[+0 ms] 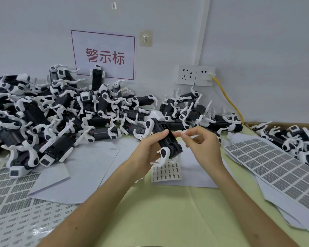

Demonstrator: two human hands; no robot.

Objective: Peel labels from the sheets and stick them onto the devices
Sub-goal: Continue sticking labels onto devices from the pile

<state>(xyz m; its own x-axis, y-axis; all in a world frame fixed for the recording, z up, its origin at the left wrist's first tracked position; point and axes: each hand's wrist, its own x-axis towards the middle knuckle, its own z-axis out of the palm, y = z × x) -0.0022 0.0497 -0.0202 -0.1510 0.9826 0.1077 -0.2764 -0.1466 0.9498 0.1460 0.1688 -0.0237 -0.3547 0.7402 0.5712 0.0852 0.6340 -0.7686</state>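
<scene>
Cluttered green table (168, 211): left hand (148, 148) grips a device (165, 138), right hand (202, 145) pinches a label (183, 133) (tiny, flimsy) that may fold over or land crooked.

device (165, 138): black and white plastic, smooth | label sheets (275, 168): paper, matt | table (168, 211): matt

The label (183, 133) pinched in the fingers (187, 138) of the right hand (202, 148) is far too small to be read. The small sheet (166, 172) is partly covered by the device (165, 139), and the left hand (146, 150) is half hidden behind it. The left sheet (11, 202) and right sheet (278, 170) are cut off at the edges, their print blurred.
</scene>
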